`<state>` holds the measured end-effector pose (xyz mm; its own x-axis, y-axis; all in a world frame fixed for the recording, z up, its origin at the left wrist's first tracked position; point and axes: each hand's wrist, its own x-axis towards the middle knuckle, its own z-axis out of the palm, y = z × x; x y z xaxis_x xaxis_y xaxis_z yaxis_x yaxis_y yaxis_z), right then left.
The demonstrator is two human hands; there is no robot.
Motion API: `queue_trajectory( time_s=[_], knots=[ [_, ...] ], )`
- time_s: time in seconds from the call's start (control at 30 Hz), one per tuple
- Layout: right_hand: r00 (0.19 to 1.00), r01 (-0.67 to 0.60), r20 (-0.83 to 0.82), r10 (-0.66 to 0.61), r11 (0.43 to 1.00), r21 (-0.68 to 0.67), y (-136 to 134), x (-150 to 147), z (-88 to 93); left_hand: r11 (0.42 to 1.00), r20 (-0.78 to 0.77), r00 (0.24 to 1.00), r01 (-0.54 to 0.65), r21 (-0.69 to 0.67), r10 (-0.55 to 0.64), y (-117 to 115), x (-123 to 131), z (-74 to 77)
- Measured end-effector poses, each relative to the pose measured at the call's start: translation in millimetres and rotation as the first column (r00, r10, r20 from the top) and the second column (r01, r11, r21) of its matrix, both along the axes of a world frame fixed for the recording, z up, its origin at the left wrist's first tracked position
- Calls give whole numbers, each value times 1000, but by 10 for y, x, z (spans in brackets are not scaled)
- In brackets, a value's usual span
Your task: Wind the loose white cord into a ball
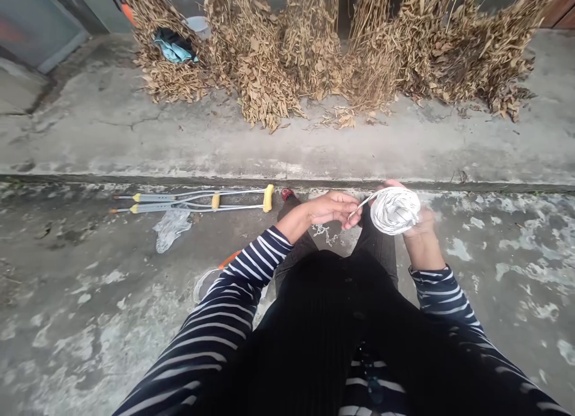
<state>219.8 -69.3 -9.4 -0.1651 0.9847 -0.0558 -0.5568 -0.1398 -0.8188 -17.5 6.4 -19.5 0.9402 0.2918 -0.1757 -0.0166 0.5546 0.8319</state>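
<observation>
A ball of white braided cord sits in my right hand, whose fingers wrap around it from below and behind. My left hand is just left of the ball, its fingers pinching a strand of the cord that runs from the ball. A small tangle of white cord lies on the concrete between my knees, below my left hand. Both forearms show striped navy sleeves.
A pair of grey metal crutches with yellow grips lies to the left, near a crumpled plastic bag. An orange-handled item is partly hidden by my left arm. A concrete step edge runs behind, with dried leafy branches beyond.
</observation>
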Motion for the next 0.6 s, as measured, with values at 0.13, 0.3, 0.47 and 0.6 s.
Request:
queue_trajectory(
  time_s=[0.13,0.3,0.47,0.6],
  knots=[
    [998,32,59,-29,998,-49,8,-21,15,994,1,1000,-18,-112,19,-142,-10,-131],
    [996,-82,-22,83,996,20,20,-15,14,973,70,972,-218,-71,223,12,-166,24],
    [975,-184,-91,200,969,162,61,-43,-16,977,98,973,-211,-3,210,101,-209,176],
    [959,-267,-26,281,934,237,76,-39,46,945,120,939,-327,22,322,142,-229,262]
  ],
)
